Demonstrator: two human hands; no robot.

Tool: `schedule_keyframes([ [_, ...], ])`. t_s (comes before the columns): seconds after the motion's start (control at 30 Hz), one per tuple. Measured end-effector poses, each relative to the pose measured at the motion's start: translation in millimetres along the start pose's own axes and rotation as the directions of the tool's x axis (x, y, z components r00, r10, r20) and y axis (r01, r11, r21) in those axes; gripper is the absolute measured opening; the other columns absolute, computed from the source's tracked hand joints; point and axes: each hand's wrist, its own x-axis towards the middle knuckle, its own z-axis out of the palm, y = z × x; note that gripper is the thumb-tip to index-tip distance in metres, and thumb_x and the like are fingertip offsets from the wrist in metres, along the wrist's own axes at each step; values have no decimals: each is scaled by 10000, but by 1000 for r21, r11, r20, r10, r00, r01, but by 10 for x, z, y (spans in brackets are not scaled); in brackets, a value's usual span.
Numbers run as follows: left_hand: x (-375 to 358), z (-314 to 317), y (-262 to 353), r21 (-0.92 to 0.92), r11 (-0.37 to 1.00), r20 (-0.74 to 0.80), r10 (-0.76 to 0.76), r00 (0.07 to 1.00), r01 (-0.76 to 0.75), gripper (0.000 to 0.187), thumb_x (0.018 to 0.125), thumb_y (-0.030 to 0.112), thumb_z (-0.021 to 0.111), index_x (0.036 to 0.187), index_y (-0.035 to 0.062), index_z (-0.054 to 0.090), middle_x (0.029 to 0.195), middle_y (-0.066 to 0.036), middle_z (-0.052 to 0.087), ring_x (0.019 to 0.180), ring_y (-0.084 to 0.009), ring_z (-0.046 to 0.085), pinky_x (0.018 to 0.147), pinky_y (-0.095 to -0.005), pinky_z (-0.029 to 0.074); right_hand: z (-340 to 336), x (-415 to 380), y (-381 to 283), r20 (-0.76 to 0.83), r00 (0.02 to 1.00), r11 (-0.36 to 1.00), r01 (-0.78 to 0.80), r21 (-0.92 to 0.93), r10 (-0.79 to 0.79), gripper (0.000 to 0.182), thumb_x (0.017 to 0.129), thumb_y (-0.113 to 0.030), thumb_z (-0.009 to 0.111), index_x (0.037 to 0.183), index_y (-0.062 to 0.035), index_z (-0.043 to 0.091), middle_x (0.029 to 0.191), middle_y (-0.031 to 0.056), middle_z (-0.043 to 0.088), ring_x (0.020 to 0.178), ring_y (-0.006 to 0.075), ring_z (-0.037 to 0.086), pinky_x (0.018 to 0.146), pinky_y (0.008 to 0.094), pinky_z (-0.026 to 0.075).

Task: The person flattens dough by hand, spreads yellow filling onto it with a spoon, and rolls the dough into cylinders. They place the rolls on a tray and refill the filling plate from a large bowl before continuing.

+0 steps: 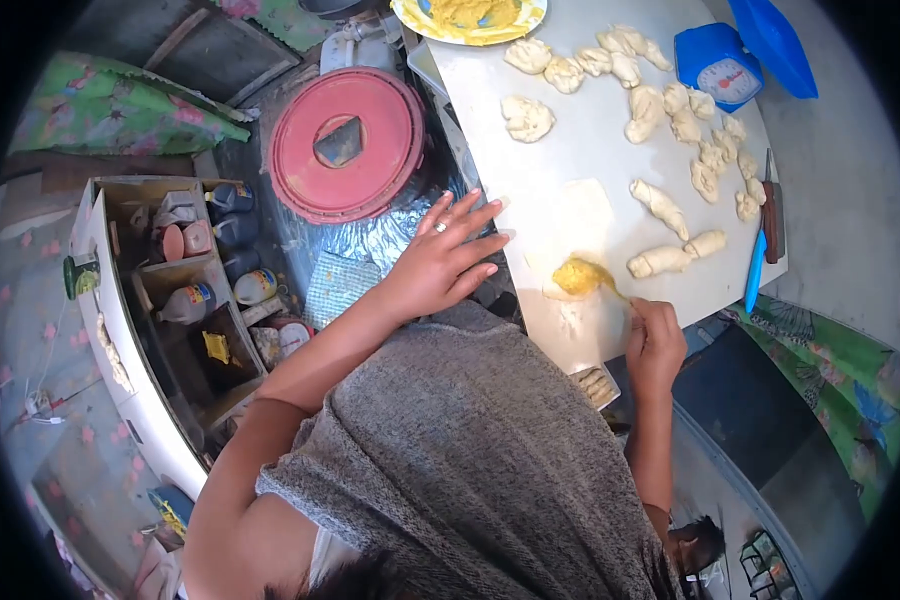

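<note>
My right hand (656, 345) grips the thin handle of a spoon (616, 289) near the front edge of the white table (570, 335). A heap of yellow filling (578, 275) covers the spoon's bowl, low over a flattened piece of dough. My left hand (448, 258), with a ring on one finger, is empty with its fingers spread, fingertips right at the table's left edge. To the right of the spoon lie dough rolls (660, 262) and a longer twisted dough piece (660, 208). Several dough lumps (645, 112) are scattered farther back.
A plate of yellow filling (470, 38) stands at the table's far left, a blue scale (718, 70) at the far right. A brown-handled knife (772, 222) and a blue-handled tool (756, 270) lie along the right edge. A red-lidded tub (348, 190) and a shelf (100, 260) stand left.
</note>
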Motion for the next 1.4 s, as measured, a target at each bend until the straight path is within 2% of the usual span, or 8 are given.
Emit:
schedule_keyframes([
  [0.07,23,28,53,7,1000,-9,-2,1000,2,339,873,241,631,1192,125,631,1442,-111,411,1390,-335,284,1107,-546,193,-8,29,31,-198,980,976,11,219,33,189,752,-2,624,921,-87,644,842,97,617,731,309,609,612,384,477],
  [0.17,-11,43,126,9,1000,-27,10,1000,-10,342,872,243,630,1190,117,631,1435,-114,418,1389,-334,286,1109,-542,194,-55,150,32,79,995,996,50,71,-56,184,758,0,610,912,-95,646,816,87,603,722,308,596,591,390,460],
  [0.4,-81,58,165,63,996,-108,-56,993,63,305,879,253,622,1153,123,646,1430,-111,423,1387,-321,292,1116,-531,193,31,601,-139,-14,937,937,350,9,-350,180,743,-24,619,898,-116,630,778,88,571,651,311,568,568,410,446],
  [0.53,-170,65,90,78,991,-153,-100,983,112,304,871,255,638,1147,130,653,1432,-119,425,1388,-327,293,1116,-536,191,-204,337,134,159,959,971,239,-17,-234,130,783,-45,624,898,-106,633,773,88,570,631,296,574,556,386,446],
  [0.6,-166,57,70,70,990,-162,-110,981,122,303,868,255,642,1142,125,654,1430,-118,427,1385,-329,298,1113,-537,197,-256,243,223,65,998,999,-20,49,16,80,819,-77,631,897,-95,630,778,89,576,628,277,587,547,359,452],
  [0.73,-150,56,81,70,991,-154,-98,983,110,299,877,264,634,1136,117,655,1430,-123,425,1386,-331,293,1109,-538,204,-278,212,192,67,998,984,-3,180,-9,56,838,-103,633,892,-87,622,785,90,584,617,259,589,543,334,456],
  [1.33,-190,-329,-281,69,990,-202,-103,974,119,281,858,210,637,1121,111,660,1411,-131,442,1372,-334,317,1092,-527,230,-145,881,36,110,993,998,54,-18,-51,95,840,-138,639,865,-52,606,792,108,603,680,293,609,614,344,481],
  [1.4,-180,-353,-336,80,990,-199,-98,975,116,270,857,211,655,1113,126,664,1419,-123,438,1372,-342,320,1085,-514,256,-105,1122,17,88,995,966,-74,246,54,126,850,-156,633,877,-36,605,797,131,606,706,291,618,626,344,484],
])
